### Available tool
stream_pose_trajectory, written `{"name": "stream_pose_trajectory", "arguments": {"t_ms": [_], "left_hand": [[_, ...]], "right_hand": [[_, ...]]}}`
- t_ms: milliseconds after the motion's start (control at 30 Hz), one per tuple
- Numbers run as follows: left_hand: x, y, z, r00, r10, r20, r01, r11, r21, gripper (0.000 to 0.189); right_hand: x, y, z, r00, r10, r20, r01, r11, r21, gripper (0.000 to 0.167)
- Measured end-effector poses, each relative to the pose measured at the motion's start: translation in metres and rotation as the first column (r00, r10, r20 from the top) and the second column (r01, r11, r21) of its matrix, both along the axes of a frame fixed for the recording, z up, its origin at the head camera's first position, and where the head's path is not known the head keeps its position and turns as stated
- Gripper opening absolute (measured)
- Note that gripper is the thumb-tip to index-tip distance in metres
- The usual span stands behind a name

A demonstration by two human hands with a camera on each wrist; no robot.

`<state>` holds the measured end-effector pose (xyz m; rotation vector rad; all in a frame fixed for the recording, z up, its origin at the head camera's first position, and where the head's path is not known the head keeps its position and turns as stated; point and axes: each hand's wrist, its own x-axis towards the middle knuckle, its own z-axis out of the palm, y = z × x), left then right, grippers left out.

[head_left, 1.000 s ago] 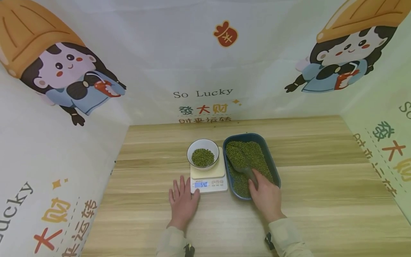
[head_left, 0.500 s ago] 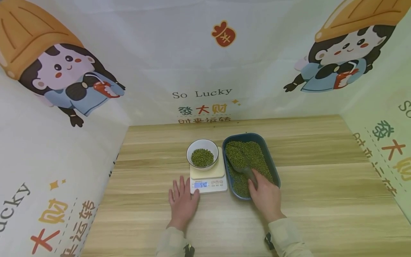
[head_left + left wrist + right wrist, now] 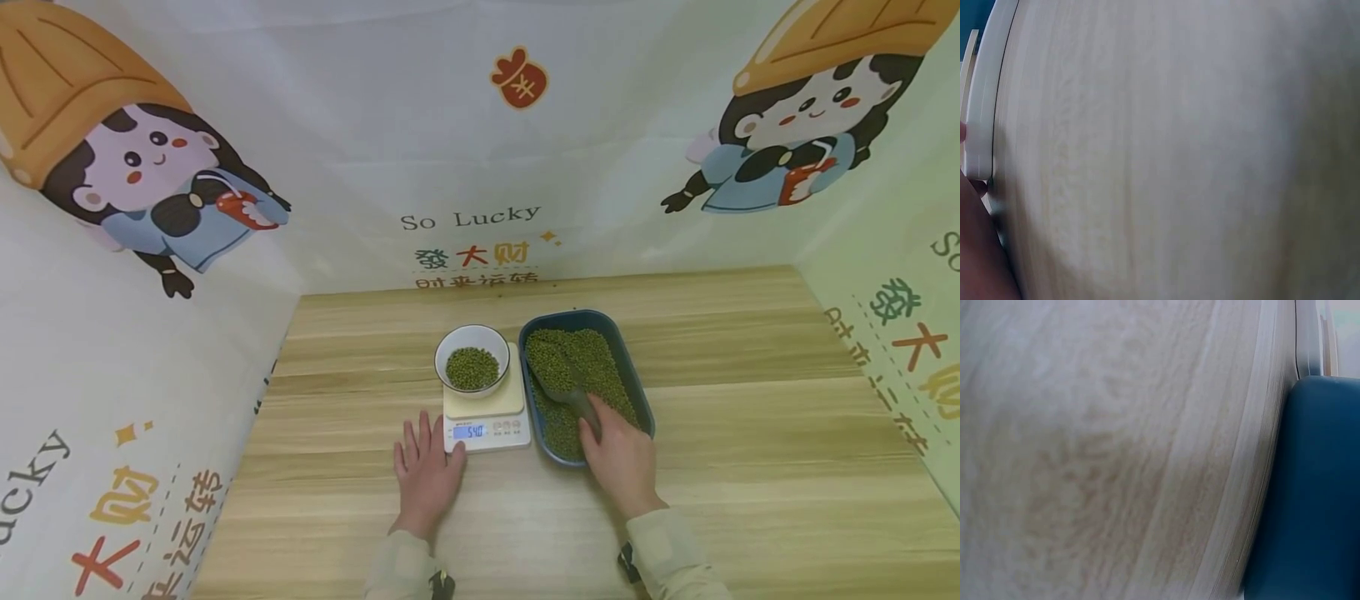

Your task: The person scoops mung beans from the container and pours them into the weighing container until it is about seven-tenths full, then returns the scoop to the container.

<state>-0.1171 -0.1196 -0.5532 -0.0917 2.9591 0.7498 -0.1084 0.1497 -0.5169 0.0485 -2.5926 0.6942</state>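
My right hand grips the handle of a dark grey scoop, whose bowl lies in a blue tub of green mung beans. Beans fill the scoop's bowl. Flat on the table, my left hand has its fingers spread, with the thumb at the lower left corner of a white kitchen scale. A white bowl with a dark rim stands on the scale and holds a small heap of beans. The scale's display reads 54.0.
The tub stands just right of the scale; its blue wall also fills the right of the right wrist view. Printed cloth walls enclose the wooden table at the back and both sides. A few stray beans lie near the back edge.
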Motion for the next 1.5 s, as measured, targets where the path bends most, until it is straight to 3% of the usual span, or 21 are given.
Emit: {"name": "stream_pose_trajectory", "arguments": {"t_ms": [1500], "left_hand": [[0.0021,0.0032,0.0028,0.999,0.011,-0.038,-0.011,1.0,-0.009,0.06]], "right_hand": [[0.0001,0.0,0.0008,1.0,-0.001,-0.006,0.001,1.0,0.003,0.036]]}}
